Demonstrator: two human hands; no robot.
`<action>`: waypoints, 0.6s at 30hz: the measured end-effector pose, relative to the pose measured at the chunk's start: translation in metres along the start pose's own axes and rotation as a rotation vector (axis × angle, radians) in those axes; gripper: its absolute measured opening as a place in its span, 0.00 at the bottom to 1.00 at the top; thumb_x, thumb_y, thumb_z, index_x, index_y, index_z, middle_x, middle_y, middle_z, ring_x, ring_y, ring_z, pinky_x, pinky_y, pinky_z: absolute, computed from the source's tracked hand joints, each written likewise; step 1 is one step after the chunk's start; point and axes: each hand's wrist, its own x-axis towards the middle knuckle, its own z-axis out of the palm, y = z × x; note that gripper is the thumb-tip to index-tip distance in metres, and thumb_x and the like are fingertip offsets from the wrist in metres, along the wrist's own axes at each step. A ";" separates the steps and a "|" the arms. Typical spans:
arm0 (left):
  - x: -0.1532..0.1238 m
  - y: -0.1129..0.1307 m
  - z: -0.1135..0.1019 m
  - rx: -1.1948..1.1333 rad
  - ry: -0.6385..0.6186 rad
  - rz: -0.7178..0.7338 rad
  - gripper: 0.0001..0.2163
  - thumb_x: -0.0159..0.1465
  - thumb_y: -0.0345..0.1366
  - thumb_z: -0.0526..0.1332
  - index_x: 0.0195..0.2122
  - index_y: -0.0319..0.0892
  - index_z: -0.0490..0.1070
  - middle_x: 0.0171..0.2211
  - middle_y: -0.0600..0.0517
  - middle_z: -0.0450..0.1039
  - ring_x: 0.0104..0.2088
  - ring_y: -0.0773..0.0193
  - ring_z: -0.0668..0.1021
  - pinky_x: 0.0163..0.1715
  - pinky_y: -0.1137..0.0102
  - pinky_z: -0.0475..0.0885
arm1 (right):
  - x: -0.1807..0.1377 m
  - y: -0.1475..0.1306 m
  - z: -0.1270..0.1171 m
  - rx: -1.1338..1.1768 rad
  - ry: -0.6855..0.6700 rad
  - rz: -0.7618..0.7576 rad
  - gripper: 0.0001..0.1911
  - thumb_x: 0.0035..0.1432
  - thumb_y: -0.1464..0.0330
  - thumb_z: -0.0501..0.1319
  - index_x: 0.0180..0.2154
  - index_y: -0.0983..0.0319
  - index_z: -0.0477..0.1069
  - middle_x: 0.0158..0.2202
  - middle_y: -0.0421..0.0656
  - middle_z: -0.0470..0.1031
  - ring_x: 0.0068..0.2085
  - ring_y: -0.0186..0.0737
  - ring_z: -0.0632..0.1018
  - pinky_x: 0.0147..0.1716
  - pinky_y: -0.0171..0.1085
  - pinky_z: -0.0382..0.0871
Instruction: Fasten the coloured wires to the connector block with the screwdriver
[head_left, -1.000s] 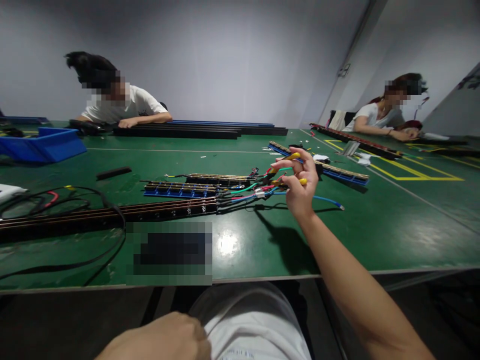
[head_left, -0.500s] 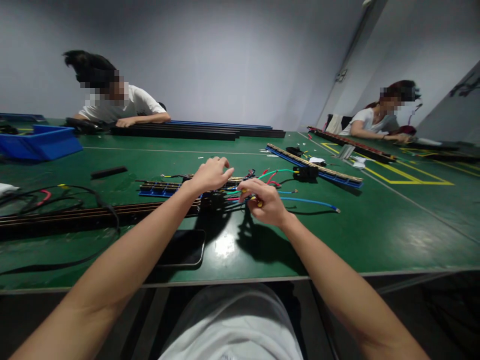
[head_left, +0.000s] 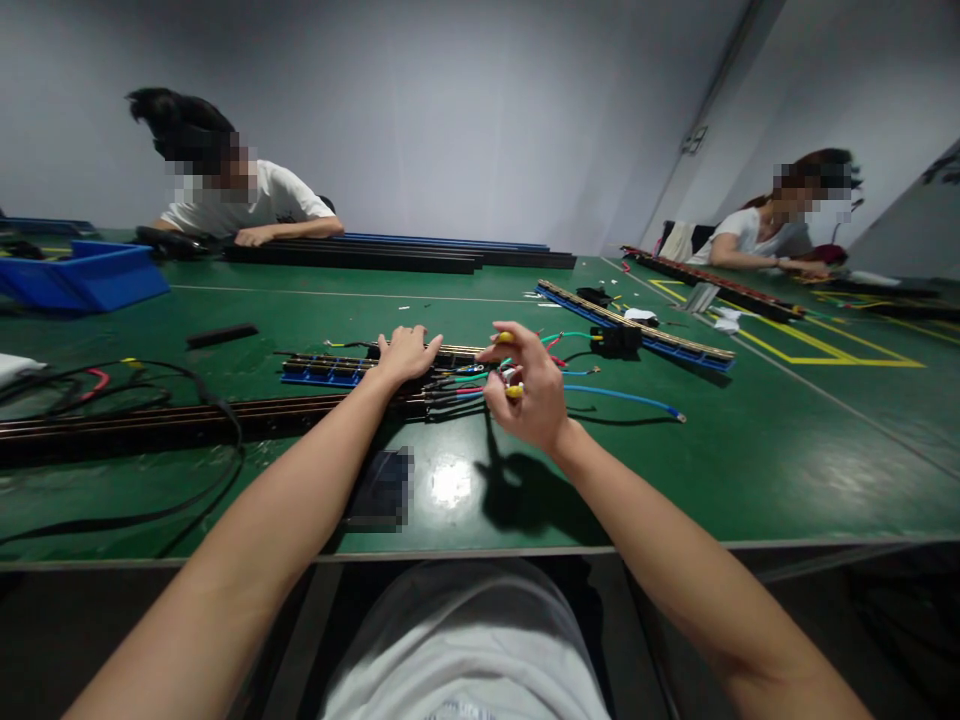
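Observation:
My left hand (head_left: 409, 355) lies with fingers spread on a blue-based rail with brass strips (head_left: 322, 370), pressing near its right end. In my right hand (head_left: 532, 390) is a pair of yellow-handled pliers (head_left: 514, 391), its two grips apart between thumb and fingers. The tool's jaws point left toward thin wires and are hard to make out. A blue wire (head_left: 622, 397) with a metal lug runs out to the right, and a green wire (head_left: 576, 335) leads to a black block (head_left: 616, 342). A long dark rail (head_left: 187, 430) lies nearer me.
A dark-screened phone (head_left: 382, 490) sits near the front edge. To the left are black cables (head_left: 225, 410), a blue bin (head_left: 90, 275) and a short black bar (head_left: 223, 336). Another blue-and-brass rail (head_left: 637, 325) lies at right. Two people work across the green table (head_left: 750, 450).
My left hand has lowered and flattened onto the rail, shifting slightly left. My right hand has turned more upright, with its fingers and the pliers' handles spread wider.

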 end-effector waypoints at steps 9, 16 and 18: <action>0.010 -0.008 0.005 0.091 -0.131 0.118 0.30 0.70 0.57 0.42 0.57 0.43 0.71 0.59 0.40 0.72 0.59 0.44 0.72 0.60 0.47 0.60 | 0.038 0.032 -0.005 0.079 0.150 0.192 0.26 0.46 0.76 0.54 0.50 0.57 0.64 0.35 0.40 0.81 0.42 0.41 0.82 0.39 0.39 0.75; 0.010 -0.006 0.003 0.109 -0.151 0.110 0.32 0.70 0.59 0.40 0.57 0.41 0.71 0.59 0.37 0.71 0.59 0.41 0.71 0.59 0.44 0.60 | 0.028 0.033 -0.008 0.144 0.228 0.264 0.28 0.46 0.76 0.54 0.51 0.58 0.64 0.37 0.42 0.82 0.43 0.42 0.82 0.32 0.36 0.72; 0.009 -0.006 0.003 0.115 -0.144 0.121 0.32 0.71 0.58 0.40 0.56 0.40 0.72 0.59 0.36 0.71 0.59 0.41 0.71 0.59 0.44 0.60 | 0.025 0.034 -0.011 0.131 0.213 0.244 0.29 0.46 0.76 0.55 0.52 0.58 0.64 0.38 0.42 0.82 0.44 0.42 0.81 0.32 0.36 0.72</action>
